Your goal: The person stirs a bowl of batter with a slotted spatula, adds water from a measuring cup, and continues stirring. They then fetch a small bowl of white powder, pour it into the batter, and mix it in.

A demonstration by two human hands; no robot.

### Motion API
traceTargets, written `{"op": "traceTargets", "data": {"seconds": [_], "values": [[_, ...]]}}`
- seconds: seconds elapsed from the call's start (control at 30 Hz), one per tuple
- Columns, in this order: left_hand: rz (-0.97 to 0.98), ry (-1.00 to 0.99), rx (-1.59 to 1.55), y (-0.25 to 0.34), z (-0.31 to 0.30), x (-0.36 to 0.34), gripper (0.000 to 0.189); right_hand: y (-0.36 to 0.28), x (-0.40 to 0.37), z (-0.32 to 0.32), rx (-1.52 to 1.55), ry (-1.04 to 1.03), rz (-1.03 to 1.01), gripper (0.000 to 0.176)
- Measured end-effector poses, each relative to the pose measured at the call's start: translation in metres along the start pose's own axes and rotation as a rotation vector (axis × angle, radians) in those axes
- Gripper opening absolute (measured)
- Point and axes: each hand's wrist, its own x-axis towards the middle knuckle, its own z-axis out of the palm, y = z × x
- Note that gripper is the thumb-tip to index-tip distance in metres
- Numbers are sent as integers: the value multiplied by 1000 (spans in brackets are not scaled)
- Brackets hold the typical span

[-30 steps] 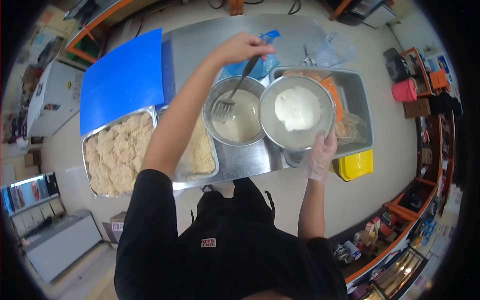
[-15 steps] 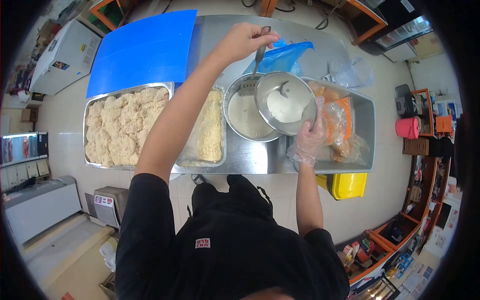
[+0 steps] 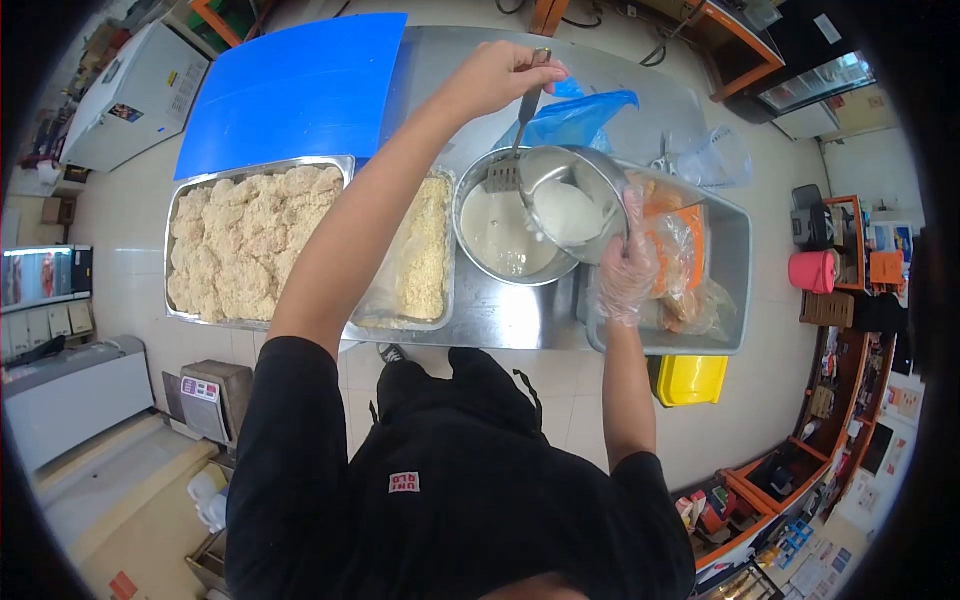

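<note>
My bare left hand [image 3: 505, 78] grips the handle of a slotted metal spatula [image 3: 527, 110], whose blade hangs inside a large steel bowl [image 3: 466, 236] of pale, creamy liquid. In my right hand [image 3: 628, 270], under a clear plastic glove, is the rim of a smaller steel bowl [image 3: 598, 180]. That bowl is tilted toward the large one, overlapping its right side, and has white matter in it. Left of the large bowl, a tray [image 3: 447, 300] contains yellowish crumbs and a clear plastic sheet or bag. Farther left, another tray [image 3: 345, 168] is full of crumb-coated pieces.
A blue board [image 3: 290, 90] lies behind the coated pieces. Behind the bowls is a blue plastic bag [image 3: 575, 118]. A grey tub [image 3: 735, 270] with bagged food stands on the right, near a clear jug [image 3: 715, 160]. A yellow bin [image 3: 692, 381] is below the table.
The smaller bowl has tipped further toward the large bowl, and its white contents have shifted. The spatula's blade has turned and shows more fully. The view has shifted slightly.
</note>
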Motion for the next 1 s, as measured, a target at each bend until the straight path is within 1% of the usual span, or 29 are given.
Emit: {"op": "traceTargets", "data": {"seconds": [0.03, 0.1, 0.13, 0.2, 0.23, 0.43, 0.53, 0.63, 0.7, 0.8, 0.83, 0.93, 1.0], "values": [[-19, -5, 11, 0, 1, 0, 31, 1, 1, -1, 8, -6, -43, 73], [-52, 2, 34, 0, -1, 1, 30, -3, 6, 0, 23, 69, -56, 74], [-25, 11, 31, -1, -1, 1, 30, -5, 6, 0, 34, 100, -60, 74], [31, 12, 30, -2, 1, 3, 30, 1, 0, -1, -36, 28, -66, 76], [26, 8, 29, -2, 1, 4, 30, 3, -1, -2, -74, -2, -69, 78], [17, 13, 21, 0, 2, 5, 29, 3, -2, 7, -13, 75, -92, 74], [-13, 21, 9, 0, 2, 2, 29, -3, 2, 4, -36, 47, -76, 75], [12, 12, 45, 3, 0, 5, 30, -2, 7, 6, 12, 144, -39, 74], [3, 12, 50, 2, 1, 2, 31, -5, 13, 2, 14, 98, -68, 75], [65, 45, 31, 1, 4, 1, 30, -6, 11, 1, 0, 45, -70, 76], [48, 39, 29, 3, 3, 0, 30, -5, 9, 1, -4, 20, -68, 76], [23, 16, 35, 6, 2, 0, 30, -1, 6, 2, -36, 17, 39, 73], [23, 24, 44, 3, 2, -2, 30, -2, 12, 6, 132, 69, 96, 70]]}}
